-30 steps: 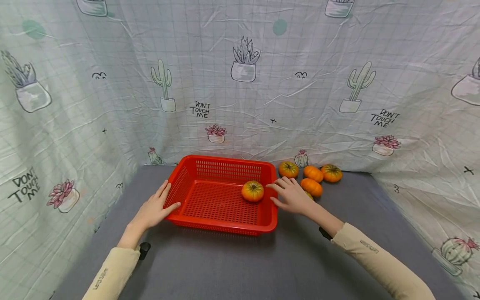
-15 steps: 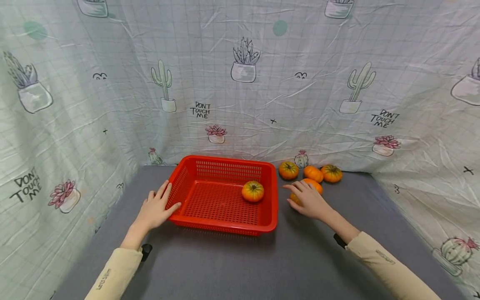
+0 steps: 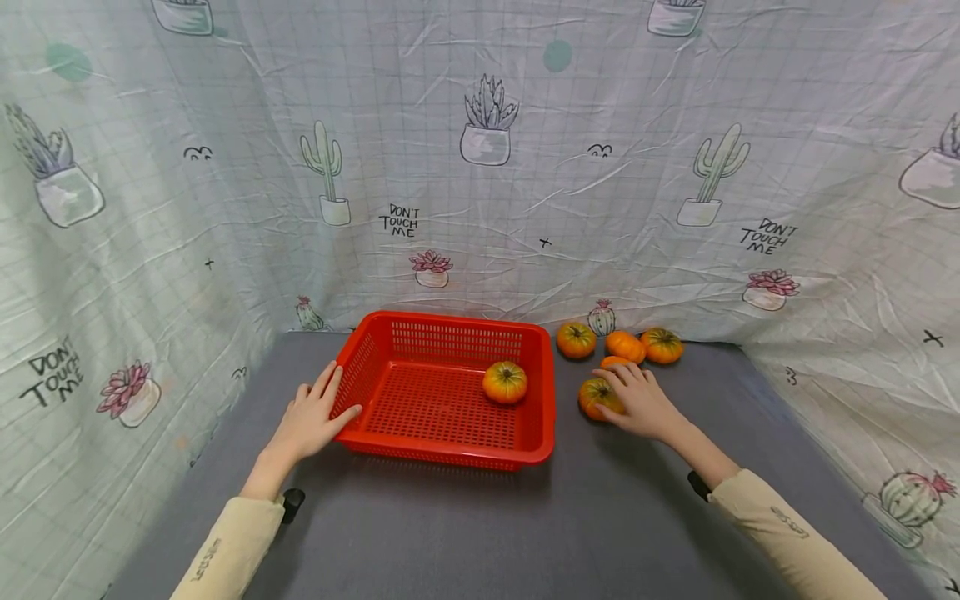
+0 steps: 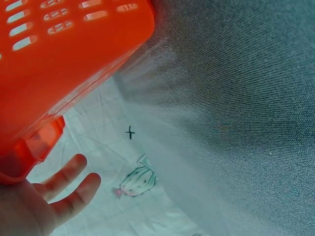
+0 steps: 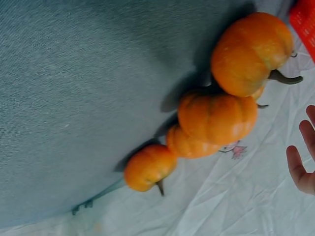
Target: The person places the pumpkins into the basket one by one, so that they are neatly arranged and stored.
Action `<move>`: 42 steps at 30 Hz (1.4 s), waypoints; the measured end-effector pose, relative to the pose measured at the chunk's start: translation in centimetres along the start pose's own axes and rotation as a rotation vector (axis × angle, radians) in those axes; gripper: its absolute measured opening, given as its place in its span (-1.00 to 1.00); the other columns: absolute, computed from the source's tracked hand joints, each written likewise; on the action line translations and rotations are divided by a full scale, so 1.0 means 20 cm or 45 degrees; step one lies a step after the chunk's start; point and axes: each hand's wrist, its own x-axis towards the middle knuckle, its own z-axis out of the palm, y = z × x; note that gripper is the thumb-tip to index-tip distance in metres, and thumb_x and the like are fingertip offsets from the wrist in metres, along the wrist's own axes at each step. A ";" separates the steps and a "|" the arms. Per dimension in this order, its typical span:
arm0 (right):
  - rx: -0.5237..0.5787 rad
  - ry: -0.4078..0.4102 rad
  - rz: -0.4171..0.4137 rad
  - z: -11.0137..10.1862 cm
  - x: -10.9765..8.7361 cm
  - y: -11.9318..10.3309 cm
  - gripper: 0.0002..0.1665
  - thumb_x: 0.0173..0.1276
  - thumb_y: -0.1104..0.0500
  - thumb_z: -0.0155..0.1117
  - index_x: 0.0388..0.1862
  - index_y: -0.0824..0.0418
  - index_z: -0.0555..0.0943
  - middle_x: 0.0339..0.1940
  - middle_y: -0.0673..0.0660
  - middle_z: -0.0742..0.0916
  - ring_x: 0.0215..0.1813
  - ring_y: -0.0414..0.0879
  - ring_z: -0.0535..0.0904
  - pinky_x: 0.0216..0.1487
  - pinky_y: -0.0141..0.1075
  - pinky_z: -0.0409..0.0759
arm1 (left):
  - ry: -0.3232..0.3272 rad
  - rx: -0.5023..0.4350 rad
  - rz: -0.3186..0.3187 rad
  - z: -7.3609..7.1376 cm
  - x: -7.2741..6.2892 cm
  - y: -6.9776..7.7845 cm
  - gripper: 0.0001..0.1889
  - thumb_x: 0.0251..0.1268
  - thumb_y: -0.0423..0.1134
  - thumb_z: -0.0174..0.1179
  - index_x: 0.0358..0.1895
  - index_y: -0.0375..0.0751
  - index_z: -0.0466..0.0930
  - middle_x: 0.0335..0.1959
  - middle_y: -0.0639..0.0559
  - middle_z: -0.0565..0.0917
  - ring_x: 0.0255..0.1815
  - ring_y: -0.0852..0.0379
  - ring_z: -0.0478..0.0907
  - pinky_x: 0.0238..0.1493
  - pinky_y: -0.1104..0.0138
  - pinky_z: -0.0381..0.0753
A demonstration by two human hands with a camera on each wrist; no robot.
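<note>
A red plastic basket (image 3: 450,452) with slotted sides stands on the grey table, one small orange pumpkin (image 3: 505,382) inside at its right. My left hand (image 3: 307,421) rests at the basket's left rim, thumb over the edge and fingers straight along the outside; in the left wrist view two of its fingers (image 4: 81,191) stick out past the red wall. Over the nearest loose pumpkin (image 3: 597,398), right of the basket, hovers my right hand (image 3: 643,402), its fingers loosely bent. The right wrist view shows those fingertips (image 5: 295,162) apart from the pumpkins.
Behind my right hand sit more pumpkins: one at the basket's back right corner (image 3: 576,341), an orange one (image 3: 625,347), a greenish-topped one (image 3: 662,346) and one partly hidden (image 3: 613,362). A cactus-print cloth (image 3: 540,200) encloses the table's back and sides.
My right hand has moved from the basket's right rim to the right and slightly nearer, now at the closest loose pumpkin. The left hand stays at the basket with hardly any shift.
</note>
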 end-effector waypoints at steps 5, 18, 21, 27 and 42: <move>-0.035 -0.018 0.048 0.02 -0.02 0.04 -0.31 0.05 -0.07 0.31 0.13 0.18 0.41 0.06 0.20 0.51 -0.02 0.11 0.34 -0.23 -0.04 0.24 | 0.005 -0.011 0.005 0.00 0.00 0.00 -0.17 0.18 0.13 -0.02 0.37 -0.33 -0.06 0.40 -0.24 -0.02 0.06 -0.26 0.18 -0.08 -0.13 0.31; -0.032 -0.085 0.118 0.08 -0.03 0.08 -0.27 0.04 -0.10 0.31 0.13 0.27 0.42 0.07 0.25 0.51 0.01 0.19 0.30 -0.21 0.01 0.22 | 0.031 -0.015 0.004 0.00 0.00 0.00 -0.19 0.19 0.09 -0.01 0.37 -0.34 -0.04 0.40 -0.24 -0.01 0.05 -0.26 0.20 -0.08 -0.13 0.32; -0.038 -0.087 0.121 0.10 -0.03 0.08 -0.27 0.02 -0.11 0.31 0.11 0.27 0.43 0.06 0.24 0.50 0.02 0.21 0.30 -0.19 0.03 0.22 | 0.030 -0.023 0.007 0.00 0.00 0.00 -0.19 0.18 0.10 -0.01 0.37 -0.34 -0.04 0.40 -0.24 -0.01 0.06 -0.27 0.19 -0.07 -0.14 0.31; -0.017 -0.082 0.106 0.14 -0.03 0.11 -0.26 0.00 -0.15 0.31 0.10 0.24 0.44 0.06 0.21 0.50 0.06 0.20 0.27 -0.14 0.07 0.20 | 0.030 -0.020 0.013 0.00 0.00 0.00 -0.19 0.18 0.11 -0.02 0.37 -0.33 -0.04 0.40 -0.24 -0.01 0.06 -0.26 0.20 -0.07 -0.14 0.31; -0.017 -0.103 0.063 0.19 -0.02 0.21 -0.01 -0.20 -0.29 0.38 0.19 0.20 0.39 0.30 0.27 0.29 0.24 0.29 0.10 -0.01 0.19 0.11 | 0.034 -0.023 0.023 0.01 0.00 -0.01 -0.20 0.19 0.07 0.00 0.37 -0.35 -0.04 0.40 -0.25 -0.01 0.07 -0.30 0.20 -0.06 -0.16 0.32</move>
